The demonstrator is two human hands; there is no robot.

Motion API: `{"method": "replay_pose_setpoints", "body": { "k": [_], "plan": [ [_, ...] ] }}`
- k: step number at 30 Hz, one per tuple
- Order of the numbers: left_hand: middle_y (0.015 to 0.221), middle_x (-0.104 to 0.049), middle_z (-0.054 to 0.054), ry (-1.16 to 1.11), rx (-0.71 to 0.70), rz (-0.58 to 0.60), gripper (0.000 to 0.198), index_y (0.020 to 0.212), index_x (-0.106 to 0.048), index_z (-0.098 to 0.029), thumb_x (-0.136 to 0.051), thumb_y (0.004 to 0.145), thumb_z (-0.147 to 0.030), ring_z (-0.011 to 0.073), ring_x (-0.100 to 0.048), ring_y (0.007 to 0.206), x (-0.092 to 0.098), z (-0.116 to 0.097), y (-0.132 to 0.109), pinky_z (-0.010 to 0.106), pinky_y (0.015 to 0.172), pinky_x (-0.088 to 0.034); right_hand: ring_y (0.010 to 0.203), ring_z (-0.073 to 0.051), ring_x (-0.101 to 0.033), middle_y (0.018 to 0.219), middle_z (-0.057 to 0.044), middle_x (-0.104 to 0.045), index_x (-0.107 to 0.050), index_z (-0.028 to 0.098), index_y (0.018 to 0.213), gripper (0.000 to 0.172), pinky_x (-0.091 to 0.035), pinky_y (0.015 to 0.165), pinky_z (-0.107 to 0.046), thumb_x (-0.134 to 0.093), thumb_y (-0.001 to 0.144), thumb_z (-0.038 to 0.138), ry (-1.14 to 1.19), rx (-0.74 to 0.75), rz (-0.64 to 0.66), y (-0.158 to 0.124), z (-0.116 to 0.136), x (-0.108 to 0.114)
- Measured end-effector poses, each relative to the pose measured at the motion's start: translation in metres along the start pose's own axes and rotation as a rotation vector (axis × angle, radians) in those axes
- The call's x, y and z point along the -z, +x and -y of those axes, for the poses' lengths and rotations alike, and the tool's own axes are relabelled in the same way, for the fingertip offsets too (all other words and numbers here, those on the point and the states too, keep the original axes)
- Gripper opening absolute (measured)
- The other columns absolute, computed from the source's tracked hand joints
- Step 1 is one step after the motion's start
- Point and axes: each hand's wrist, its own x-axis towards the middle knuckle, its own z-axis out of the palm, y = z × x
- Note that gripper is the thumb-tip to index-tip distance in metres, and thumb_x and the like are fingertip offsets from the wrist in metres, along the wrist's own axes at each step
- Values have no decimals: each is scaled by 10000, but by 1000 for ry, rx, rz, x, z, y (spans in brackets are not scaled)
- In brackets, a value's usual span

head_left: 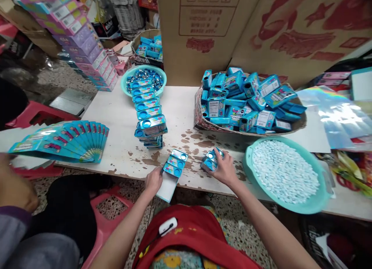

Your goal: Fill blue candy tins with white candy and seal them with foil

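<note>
From the head view, I see the left hand (154, 182) closed on the edge of an open carton (167, 187), its pale inside showing, tilted by the near edge of the surface (180, 102). Three blue tins (175, 163) sit in a row at its far end, round wells facing up. The right hand (225, 168) is drawn in narrow, fingers bent around a second cluster of tins (210, 160) on the surface, just left of the bowl of white pieces (286, 172).

The carton looks like thin card to me: light, springy, easily creased, so I'd pinch it low along a side wall and keep it level. The tins seem light but stiff, with glossy faces that could slide over one another; I'd take a row by its two outer ends, pressing gently, clear of the wells.

I can't see the left fingers beneath the carton, nor what the right palm covers, so how many tins are there I couldn't say. The print is too small to read, and whether the tins are filled escapes me. At far left, a co-worker's hand (17, 184) is blurred and cut off.
</note>
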Motion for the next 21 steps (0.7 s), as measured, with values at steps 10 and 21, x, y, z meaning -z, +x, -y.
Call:
{"method": "replay_pose_setpoints", "body": {
  "k": [10,21],
  "plan": [
    [1142,-626,93,-18,50,-42,471,1222,-552,-228,-380,806,-90,263,-595,1012,-16,-69,44,343,793,-460,1102,-350,-337,1284,-169,-303,-270,236,1445,949,-396,876,-440,-670,650,566,75,-138,-47,-23,-19,-3],
    [1063,-583,100,-788,-164,126,589,1371,-314,-177,-453,881,-474,180,-594,855,-54,-149,-28,344,796,-502,1098,-382,-383,1293,-213,-314,-231,178,1470,1064,-390,891,-508,-696,606,591,180,-421,-38,-40,12,-2]
  ]
}}
